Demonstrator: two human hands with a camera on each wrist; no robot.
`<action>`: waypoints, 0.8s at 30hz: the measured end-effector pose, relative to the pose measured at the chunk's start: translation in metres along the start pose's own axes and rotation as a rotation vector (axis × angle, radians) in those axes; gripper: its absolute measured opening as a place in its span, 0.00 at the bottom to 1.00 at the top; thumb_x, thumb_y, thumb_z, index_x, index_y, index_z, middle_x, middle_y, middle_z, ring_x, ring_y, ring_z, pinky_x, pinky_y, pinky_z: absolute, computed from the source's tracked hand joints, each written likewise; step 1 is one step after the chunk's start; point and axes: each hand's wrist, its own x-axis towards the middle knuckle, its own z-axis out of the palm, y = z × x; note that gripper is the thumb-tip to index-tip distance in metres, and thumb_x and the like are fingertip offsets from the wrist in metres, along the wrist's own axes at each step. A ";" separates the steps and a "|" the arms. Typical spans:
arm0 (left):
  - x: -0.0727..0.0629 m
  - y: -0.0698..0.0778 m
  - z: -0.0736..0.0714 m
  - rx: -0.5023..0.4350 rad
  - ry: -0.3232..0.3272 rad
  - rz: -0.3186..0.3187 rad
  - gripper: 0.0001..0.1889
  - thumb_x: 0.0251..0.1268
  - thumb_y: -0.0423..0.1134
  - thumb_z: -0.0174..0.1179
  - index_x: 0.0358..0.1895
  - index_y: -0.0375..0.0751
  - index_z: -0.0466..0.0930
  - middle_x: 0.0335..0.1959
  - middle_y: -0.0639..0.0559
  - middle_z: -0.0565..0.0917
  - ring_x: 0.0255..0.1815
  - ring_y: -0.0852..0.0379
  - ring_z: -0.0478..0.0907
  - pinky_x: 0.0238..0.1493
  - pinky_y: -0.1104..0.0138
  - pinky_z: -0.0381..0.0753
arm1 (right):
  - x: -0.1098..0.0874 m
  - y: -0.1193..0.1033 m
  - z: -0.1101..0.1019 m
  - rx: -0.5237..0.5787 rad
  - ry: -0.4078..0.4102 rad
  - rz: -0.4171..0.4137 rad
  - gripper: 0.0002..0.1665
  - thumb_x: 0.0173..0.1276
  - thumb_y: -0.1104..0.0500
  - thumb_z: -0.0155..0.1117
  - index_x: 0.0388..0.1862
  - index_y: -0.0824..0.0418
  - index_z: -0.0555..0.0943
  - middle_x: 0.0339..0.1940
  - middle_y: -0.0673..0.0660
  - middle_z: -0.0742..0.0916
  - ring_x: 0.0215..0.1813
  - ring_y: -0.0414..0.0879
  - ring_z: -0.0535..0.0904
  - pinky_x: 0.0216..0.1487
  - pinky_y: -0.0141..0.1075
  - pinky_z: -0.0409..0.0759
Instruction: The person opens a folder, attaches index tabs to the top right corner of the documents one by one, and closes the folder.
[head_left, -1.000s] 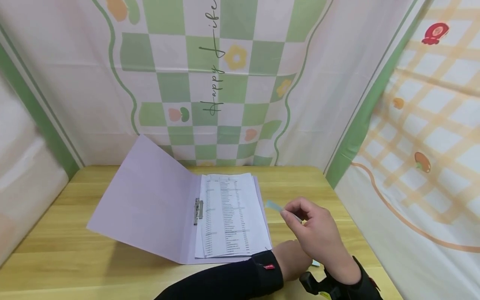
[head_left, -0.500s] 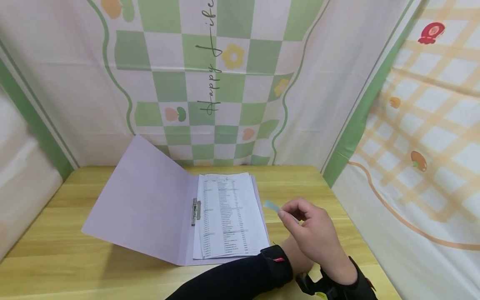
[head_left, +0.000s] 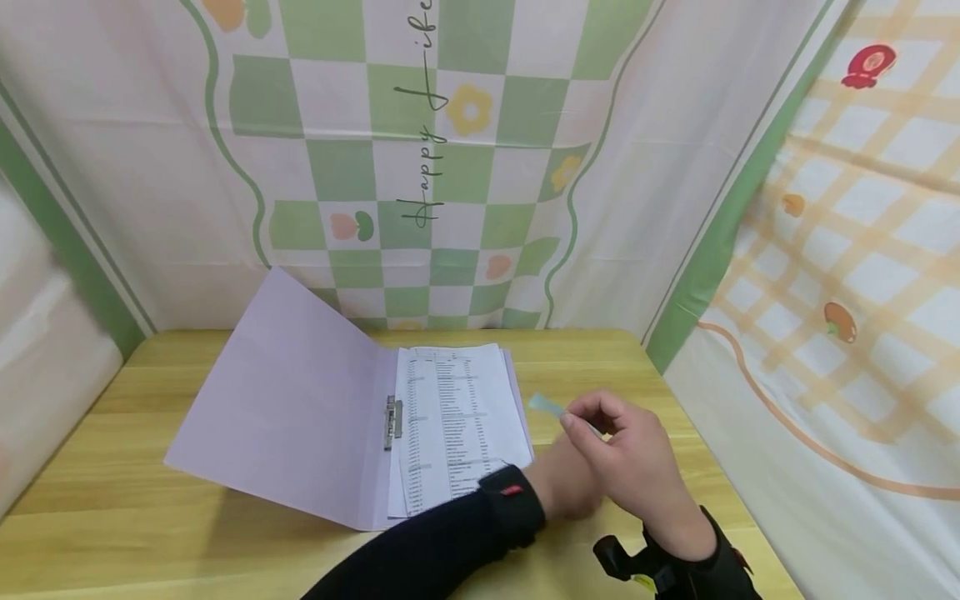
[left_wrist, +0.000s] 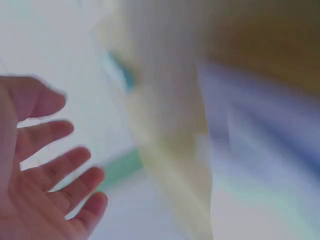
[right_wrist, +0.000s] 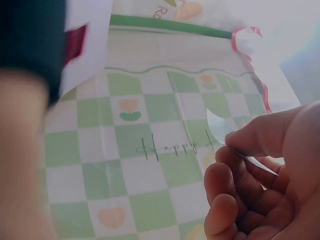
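My right hand (head_left: 633,458) pinches a thin, pale blue-green strip (head_left: 547,405) between thumb and fingers, above the table just right of the folder. In the right wrist view the strip (right_wrist: 218,127) curves up past the fingertips. My left hand (head_left: 573,479) crosses over the folder's lower right corner and passes partly behind the right hand. Its fingers show spread and bare in the left wrist view. A purple folder (head_left: 292,408) lies with its cover raised to the left. Printed sheets (head_left: 465,417) rest inside, beside a metal clip (head_left: 393,422).
The wooden table (head_left: 600,358) ends at a patterned cloth (head_left: 465,192) behind, with more cloth on both sides. A small teal piece (left_wrist: 125,72) shows blurred in the left wrist view. My left sleeve (head_left: 420,550) covers the folder's front edge.
My left hand first shifts right near the table's front, then comes back left and up toward the sheets. The right hand stays nearly still, holding the strip.
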 end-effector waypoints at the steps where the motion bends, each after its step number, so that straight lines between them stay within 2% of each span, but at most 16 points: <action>1: -0.003 -0.004 -0.007 -0.025 0.010 -0.016 0.12 0.63 0.38 0.62 0.21 0.50 0.75 0.18 0.61 0.69 0.20 0.63 0.67 0.23 0.72 0.65 | 0.001 0.001 -0.001 0.015 0.005 0.009 0.01 0.68 0.62 0.68 0.36 0.56 0.84 0.30 0.42 0.83 0.33 0.42 0.78 0.36 0.31 0.75; 2: -0.007 -0.008 -0.013 -0.044 0.033 -0.032 0.10 0.64 0.38 0.61 0.23 0.49 0.77 0.17 0.61 0.68 0.20 0.63 0.66 0.22 0.72 0.65 | 0.002 0.001 -0.001 0.029 0.009 0.017 0.01 0.69 0.62 0.67 0.37 0.56 0.84 0.31 0.43 0.83 0.34 0.42 0.78 0.36 0.31 0.75; 4: -0.022 -0.023 -0.037 -0.121 0.099 -0.104 0.07 0.68 0.38 0.58 0.30 0.46 0.81 0.18 0.60 0.69 0.18 0.63 0.66 0.21 0.72 0.66 | 0.003 0.003 0.000 0.054 0.012 0.029 0.03 0.70 0.63 0.66 0.37 0.54 0.83 0.31 0.44 0.82 0.34 0.43 0.77 0.37 0.31 0.74; 7: -0.044 -0.041 -0.069 -0.287 0.284 -0.151 0.08 0.70 0.35 0.56 0.36 0.44 0.85 0.21 0.59 0.75 0.21 0.64 0.69 0.24 0.72 0.69 | 0.006 0.004 0.001 0.074 0.006 0.033 0.04 0.71 0.62 0.64 0.37 0.53 0.82 0.33 0.46 0.81 0.35 0.44 0.75 0.38 0.32 0.72; 10: -0.064 -0.051 -0.089 -0.473 0.464 -0.160 0.07 0.71 0.35 0.57 0.38 0.42 0.85 0.29 0.58 0.82 0.29 0.64 0.75 0.33 0.69 0.76 | 0.008 0.005 0.003 0.069 0.002 0.042 0.03 0.73 0.60 0.63 0.38 0.54 0.82 0.35 0.46 0.81 0.36 0.44 0.76 0.39 0.34 0.72; 12: -0.074 -0.054 -0.097 -0.583 0.541 -0.139 0.07 0.72 0.35 0.58 0.43 0.42 0.86 0.35 0.59 0.84 0.34 0.64 0.78 0.39 0.66 0.78 | 0.009 0.005 0.004 0.069 -0.003 0.059 0.02 0.73 0.59 0.63 0.38 0.55 0.81 0.35 0.47 0.81 0.36 0.44 0.76 0.37 0.34 0.73; 15: -0.086 -0.055 -0.105 -0.706 0.565 -0.127 0.06 0.72 0.38 0.60 0.44 0.43 0.85 0.36 0.61 0.84 0.35 0.62 0.78 0.39 0.63 0.78 | 0.011 0.005 0.005 0.082 -0.031 0.097 0.03 0.74 0.57 0.63 0.38 0.53 0.80 0.32 0.49 0.82 0.27 0.45 0.75 0.28 0.36 0.73; 17: -0.090 -0.054 -0.108 -0.742 0.555 -0.125 0.06 0.72 0.39 0.61 0.44 0.44 0.85 0.34 0.61 0.83 0.34 0.62 0.77 0.38 0.62 0.78 | 0.012 0.005 0.005 0.092 -0.057 0.118 0.04 0.74 0.56 0.63 0.37 0.52 0.80 0.29 0.50 0.81 0.22 0.46 0.71 0.23 0.36 0.71; 19: -0.093 -0.053 -0.109 -0.764 0.542 -0.126 0.06 0.72 0.39 0.61 0.44 0.44 0.86 0.34 0.61 0.83 0.33 0.62 0.78 0.37 0.62 0.78 | 0.013 0.005 0.006 0.098 -0.078 0.133 0.04 0.74 0.55 0.62 0.37 0.51 0.79 0.27 0.51 0.80 0.18 0.47 0.67 0.19 0.37 0.68; 24: -0.096 -0.051 -0.111 -0.781 0.538 -0.137 0.05 0.71 0.38 0.62 0.42 0.46 0.86 0.34 0.61 0.83 0.33 0.61 0.77 0.37 0.62 0.78 | 0.013 0.004 0.007 0.097 -0.093 0.138 0.03 0.74 0.55 0.62 0.37 0.50 0.79 0.24 0.51 0.79 0.16 0.46 0.66 0.17 0.36 0.67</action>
